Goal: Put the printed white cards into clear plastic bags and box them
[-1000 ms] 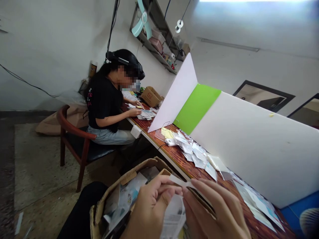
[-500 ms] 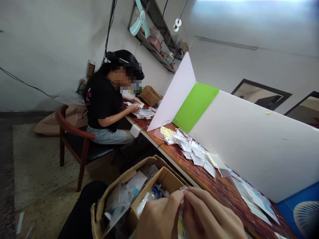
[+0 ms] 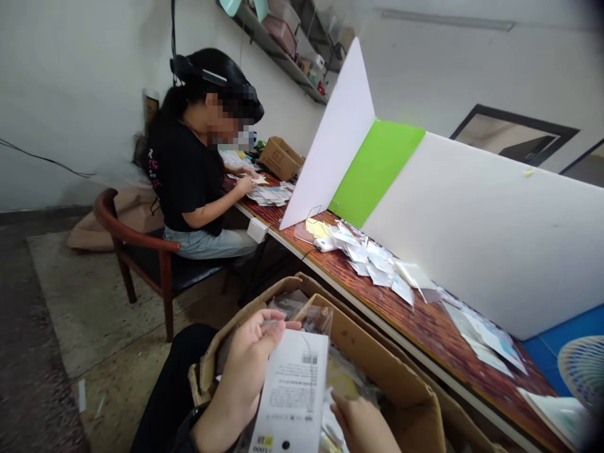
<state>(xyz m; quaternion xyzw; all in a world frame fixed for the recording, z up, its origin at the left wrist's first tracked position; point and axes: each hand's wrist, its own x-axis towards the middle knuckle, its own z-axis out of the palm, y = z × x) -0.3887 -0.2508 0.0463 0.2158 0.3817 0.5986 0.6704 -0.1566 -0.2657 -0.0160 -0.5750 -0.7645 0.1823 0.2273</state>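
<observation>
My left hand (image 3: 248,362) grips a white printed package (image 3: 292,393) by its upper left corner, over an open cardboard box (image 3: 401,390) on my lap. A clear plastic flap sticks up above the package's top. My right hand (image 3: 363,428) is low at the frame's bottom, beside the package's lower right edge; its fingers are mostly out of sight, so its hold is unclear. The box holds several plastic-wrapped packets.
A long wooden table (image 3: 425,324) runs on the right with scattered small packets (image 3: 377,267) and white and green divider boards (image 3: 491,226). A co-worker in a black shirt (image 3: 189,173) sits on a wooden chair (image 3: 141,248) at the far end, sorting papers beside a small cardboard box (image 3: 280,157).
My hands stopped pinching a thin paper strip together; my left hand now holds up a white package over the box and my right hand dropped lower. The view tilted down.
</observation>
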